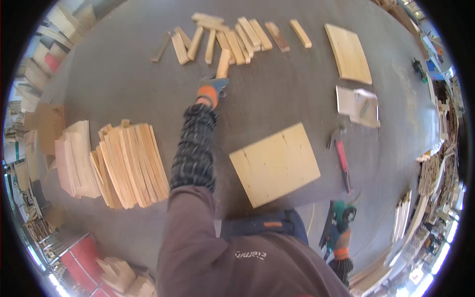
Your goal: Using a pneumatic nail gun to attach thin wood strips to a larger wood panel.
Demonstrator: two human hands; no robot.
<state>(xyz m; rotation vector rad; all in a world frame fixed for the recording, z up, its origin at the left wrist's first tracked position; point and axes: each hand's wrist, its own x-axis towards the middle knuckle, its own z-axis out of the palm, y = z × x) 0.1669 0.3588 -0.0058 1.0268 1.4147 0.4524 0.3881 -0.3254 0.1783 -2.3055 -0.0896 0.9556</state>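
Observation:
Stretched far forward, my left hand (pixel 213 91), in an orange and blue-grey glove, is closed on the near end of a short wooden block (pixel 223 63). Around that block lies a loose group of short wood pieces (pixel 196 42), some overlapping. At the lower right my right hand (pixel 341 241), gloved too, grips a green and black power tool (pixel 340 213) that looks like a nail gun. Its fingers are partly hidden by the tool. Between my arms a flat rectangular wooden board (pixel 275 164) rests at an angle near my body.
A hammer (pixel 342 166) with a red and black handle lies right of the board. Beyond it are crumpled paper sheets (pixel 358 106) and another wooden board (pixel 348 53). On the left sit a stack of long wood strips (pixel 132 166) and a stack of wider planks (pixel 78 159).

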